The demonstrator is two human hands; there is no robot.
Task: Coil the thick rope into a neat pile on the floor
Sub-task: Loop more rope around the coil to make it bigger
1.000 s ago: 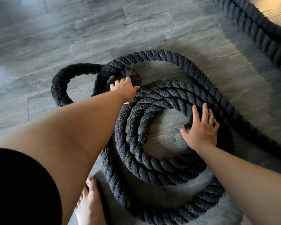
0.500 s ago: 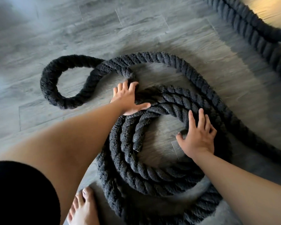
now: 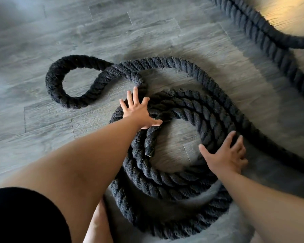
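thick rope lies on the grey plank floor as a part-made flat coil of several turns, its blunt end tucked inside the ring. the step in hand looks like packing the laid turns tight rather than feeding in new length. the left hand is flat with fingers spread, pressing on the coil's far left edge and gripping nothing. the right hand is likewise flat and splayed on the turns at the right side, thumb toward the bare centre. outside the coil a stray loop bulges to the far left, and an outer turn arcs wide of the ring, apart from it. a loose length runs off at the top right. the next move, i judge, calls for drawing that loop and the wide turn snug against the coil while one hand pins the laid turns.
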